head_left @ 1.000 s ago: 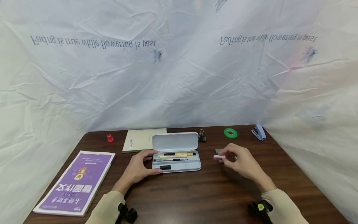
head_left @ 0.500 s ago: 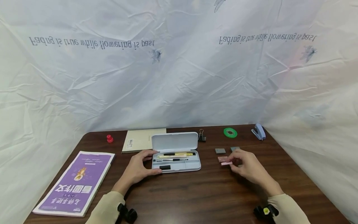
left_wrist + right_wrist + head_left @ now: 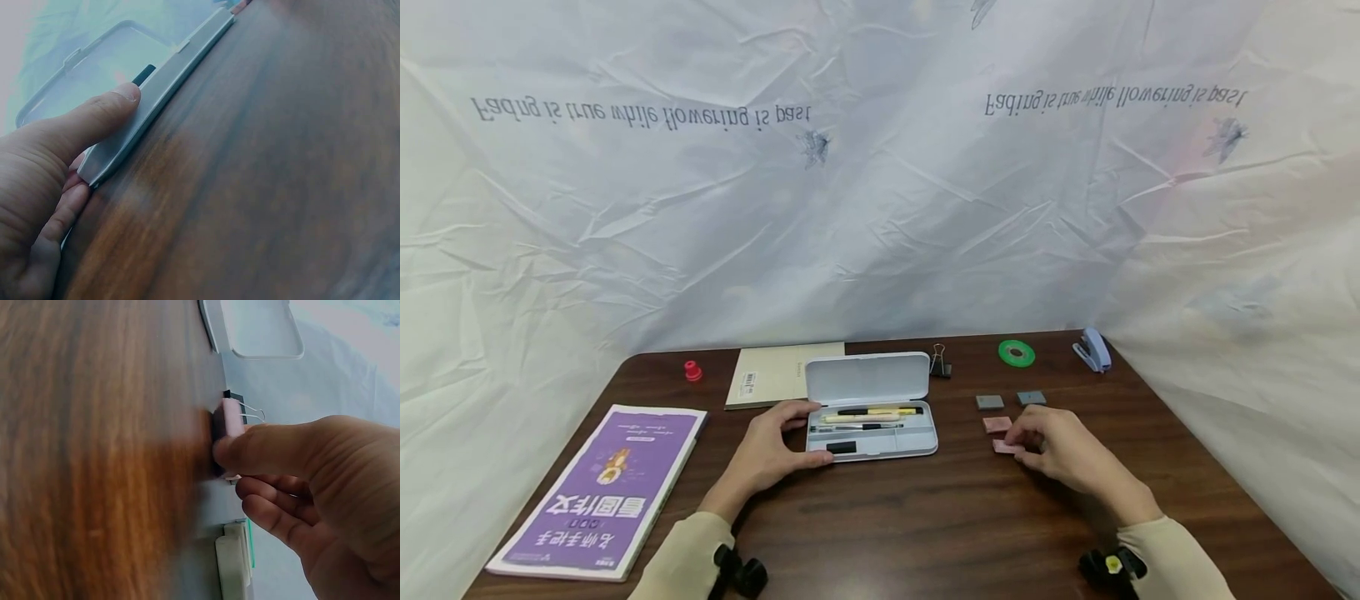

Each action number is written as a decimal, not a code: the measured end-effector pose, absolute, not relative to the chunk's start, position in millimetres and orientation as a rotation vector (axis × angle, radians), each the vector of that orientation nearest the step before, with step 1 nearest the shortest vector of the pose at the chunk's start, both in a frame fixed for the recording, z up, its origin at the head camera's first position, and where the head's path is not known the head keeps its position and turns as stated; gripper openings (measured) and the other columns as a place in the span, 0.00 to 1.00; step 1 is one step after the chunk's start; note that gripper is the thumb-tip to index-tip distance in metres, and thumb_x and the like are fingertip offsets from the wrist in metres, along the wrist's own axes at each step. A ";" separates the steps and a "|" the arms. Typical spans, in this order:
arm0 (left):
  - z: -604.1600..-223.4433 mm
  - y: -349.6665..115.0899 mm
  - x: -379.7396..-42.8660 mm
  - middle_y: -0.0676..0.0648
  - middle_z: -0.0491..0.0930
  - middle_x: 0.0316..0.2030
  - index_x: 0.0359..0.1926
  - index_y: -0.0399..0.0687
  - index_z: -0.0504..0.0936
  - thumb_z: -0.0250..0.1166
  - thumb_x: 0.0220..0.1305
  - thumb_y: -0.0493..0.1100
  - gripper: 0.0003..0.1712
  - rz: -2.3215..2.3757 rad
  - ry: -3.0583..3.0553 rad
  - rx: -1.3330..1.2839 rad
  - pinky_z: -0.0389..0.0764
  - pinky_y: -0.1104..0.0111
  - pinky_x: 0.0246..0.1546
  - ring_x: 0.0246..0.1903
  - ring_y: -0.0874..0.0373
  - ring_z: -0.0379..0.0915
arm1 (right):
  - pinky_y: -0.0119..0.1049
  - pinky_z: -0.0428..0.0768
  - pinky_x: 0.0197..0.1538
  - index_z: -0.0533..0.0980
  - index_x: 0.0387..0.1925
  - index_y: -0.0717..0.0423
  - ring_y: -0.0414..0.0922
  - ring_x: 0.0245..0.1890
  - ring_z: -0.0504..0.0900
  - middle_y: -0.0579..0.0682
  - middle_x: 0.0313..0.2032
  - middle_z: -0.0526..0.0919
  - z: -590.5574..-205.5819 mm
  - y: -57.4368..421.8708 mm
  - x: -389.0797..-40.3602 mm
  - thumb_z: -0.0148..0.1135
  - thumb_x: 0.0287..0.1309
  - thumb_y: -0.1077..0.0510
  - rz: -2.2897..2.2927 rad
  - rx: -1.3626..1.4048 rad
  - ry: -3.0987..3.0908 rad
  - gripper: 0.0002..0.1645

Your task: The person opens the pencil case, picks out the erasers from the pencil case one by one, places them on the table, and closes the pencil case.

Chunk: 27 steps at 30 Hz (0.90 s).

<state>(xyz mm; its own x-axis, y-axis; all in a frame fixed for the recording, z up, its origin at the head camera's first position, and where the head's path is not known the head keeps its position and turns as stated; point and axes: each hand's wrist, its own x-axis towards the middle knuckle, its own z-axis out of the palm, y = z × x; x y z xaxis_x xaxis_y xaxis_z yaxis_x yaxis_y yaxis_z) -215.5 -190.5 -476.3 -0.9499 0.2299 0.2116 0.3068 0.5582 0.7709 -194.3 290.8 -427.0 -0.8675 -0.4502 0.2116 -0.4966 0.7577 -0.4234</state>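
Note:
My left hand grips the left end of a pale pencil case, thumb on its front edge and fingers toward the back. In the left wrist view the thumb lies on the case's rim. The lid stands up, and inside are several pens and a short black piece. My right hand pinches a small pink eraser-like block low over the table; in the right wrist view the thumb presses its side. Just behind it lies a second pink block.
Two grey blocks lie farther back. Behind them are a green tape roll, a blue stapler and a black binder clip. A cream notebook, a red knob-like piece and a purple book are leftward.
My right hand has moved the pink block rightward and down toward the table, uncovering the other pink block and the grey blocks. The left hand has stayed on the pencil case.

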 end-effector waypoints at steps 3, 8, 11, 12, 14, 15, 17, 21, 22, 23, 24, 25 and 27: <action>-475.8 -190.6 -215.6 0.46 0.82 0.70 0.71 0.52 0.85 0.92 0.49 0.60 0.50 -1.359 -2.697 -0.464 0.85 0.50 0.68 0.65 0.47 0.84 | 0.31 0.84 0.36 0.90 0.38 0.41 0.37 0.36 0.82 0.36 0.38 0.83 -426.5 291.3 -195.0 0.83 0.60 0.67 0.726 0.795 -2.853 0.16; -475.8 -190.3 -215.9 0.46 0.82 0.70 0.71 0.52 0.85 0.92 0.49 0.61 0.50 -1.356 -2.702 -0.464 0.85 0.50 0.68 0.65 0.47 0.84 | 0.31 0.85 0.37 0.90 0.37 0.41 0.37 0.36 0.83 0.36 0.38 0.84 -427.1 290.7 -195.3 0.83 0.59 0.68 0.726 0.803 -2.833 0.16; -475.9 -190.2 -215.8 0.47 0.82 0.70 0.71 0.52 0.85 0.92 0.49 0.60 0.50 -1.360 -2.700 -0.463 0.85 0.50 0.68 0.65 0.47 0.84 | 0.32 0.85 0.37 0.90 0.37 0.42 0.38 0.36 0.83 0.37 0.38 0.84 -427.0 290.6 -195.0 0.84 0.58 0.67 0.727 0.808 -2.827 0.16; -476.0 -190.1 -215.9 0.47 0.82 0.70 0.71 0.52 0.85 0.93 0.49 0.60 0.50 -1.360 -2.699 -0.464 0.85 0.50 0.68 0.65 0.47 0.84 | 0.32 0.85 0.37 0.90 0.37 0.41 0.38 0.36 0.83 0.37 0.38 0.85 -426.4 290.9 -194.9 0.84 0.58 0.67 0.728 0.805 -2.831 0.16; -476.2 -190.5 -216.0 0.46 0.82 0.70 0.71 0.52 0.85 0.93 0.49 0.60 0.50 -1.361 -2.698 -0.464 0.85 0.50 0.69 0.65 0.47 0.84 | 0.33 0.86 0.38 0.89 0.38 0.41 0.38 0.37 0.84 0.37 0.40 0.85 -424.0 291.9 -194.8 0.85 0.59 0.66 0.743 0.786 -2.838 0.16; -476.3 -190.6 -216.0 0.46 0.82 0.70 0.71 0.52 0.85 0.93 0.49 0.59 0.49 -1.363 -2.699 -0.466 0.85 0.50 0.69 0.65 0.47 0.84 | 0.33 0.86 0.38 0.89 0.39 0.41 0.38 0.38 0.85 0.37 0.40 0.85 -422.2 292.7 -194.6 0.85 0.59 0.65 0.750 0.769 -2.837 0.16; -476.5 -190.5 -216.5 0.46 0.82 0.70 0.71 0.53 0.85 0.92 0.49 0.60 0.50 -1.363 -2.700 -0.469 0.85 0.50 0.69 0.65 0.47 0.83 | 0.35 0.88 0.40 0.89 0.42 0.43 0.39 0.39 0.86 0.38 0.42 0.86 -417.4 294.5 -195.3 0.84 0.60 0.65 0.745 0.748 -2.800 0.16; -476.5 -190.4 -216.9 0.46 0.82 0.70 0.71 0.53 0.85 0.92 0.49 0.61 0.50 -1.363 -2.702 -0.462 0.84 0.50 0.69 0.66 0.47 0.83 | 0.40 0.90 0.41 0.89 0.49 0.42 0.40 0.42 0.88 0.39 0.47 0.88 -405.2 295.7 -199.1 0.81 0.64 0.66 0.736 0.718 -2.645 0.18; -476.6 -190.4 -217.0 0.46 0.82 0.70 0.71 0.53 0.85 0.92 0.49 0.60 0.50 -1.364 -2.702 -0.461 0.84 0.50 0.69 0.66 0.47 0.83 | 0.39 0.89 0.39 0.89 0.51 0.41 0.40 0.40 0.87 0.39 0.48 0.89 -402.2 294.7 -200.6 0.80 0.65 0.65 0.736 0.714 -2.609 0.18; -476.6 -190.4 -216.9 0.47 0.82 0.70 0.71 0.53 0.85 0.92 0.49 0.60 0.50 -1.368 -2.701 -0.458 0.84 0.50 0.69 0.66 0.48 0.83 | 0.38 0.89 0.39 0.88 0.52 0.41 0.39 0.41 0.88 0.40 0.49 0.89 -399.1 293.2 -202.0 0.80 0.67 0.65 0.749 0.707 -2.583 0.19; -476.7 -190.4 -216.9 0.47 0.82 0.70 0.71 0.53 0.85 0.92 0.49 0.60 0.50 -1.365 -2.702 -0.458 0.84 0.50 0.69 0.66 0.48 0.83 | 0.38 0.89 0.38 0.88 0.54 0.40 0.38 0.41 0.88 0.40 0.50 0.89 -396.5 291.2 -203.3 0.79 0.68 0.64 0.769 0.702 -2.565 0.20; -476.8 -190.6 -217.0 0.46 0.82 0.70 0.71 0.52 0.85 0.92 0.49 0.60 0.50 -1.363 -2.702 -0.459 0.85 0.50 0.69 0.66 0.48 0.83 | 0.37 0.89 0.40 0.87 0.56 0.40 0.38 0.42 0.88 0.41 0.52 0.89 -394.2 288.5 -204.6 0.78 0.69 0.63 0.798 0.701 -2.553 0.20; -477.2 -190.7 -216.9 0.46 0.82 0.70 0.71 0.52 0.85 0.92 0.49 0.60 0.50 -1.361 -2.701 -0.461 0.85 0.50 0.69 0.65 0.48 0.83 | 0.36 0.89 0.42 0.87 0.60 0.42 0.37 0.43 0.88 0.42 0.53 0.90 -390.0 280.9 -207.3 0.77 0.71 0.62 0.862 0.707 -2.534 0.20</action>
<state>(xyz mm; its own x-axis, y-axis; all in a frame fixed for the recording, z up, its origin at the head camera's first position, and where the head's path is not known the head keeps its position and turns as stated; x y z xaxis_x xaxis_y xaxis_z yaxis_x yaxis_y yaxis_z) -216.9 -190.7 -477.2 -0.9513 0.2292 0.2060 0.3020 0.5597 0.7717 -207.3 280.9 -390.0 -0.8050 -0.3380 0.4875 -0.5652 0.6868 -0.4571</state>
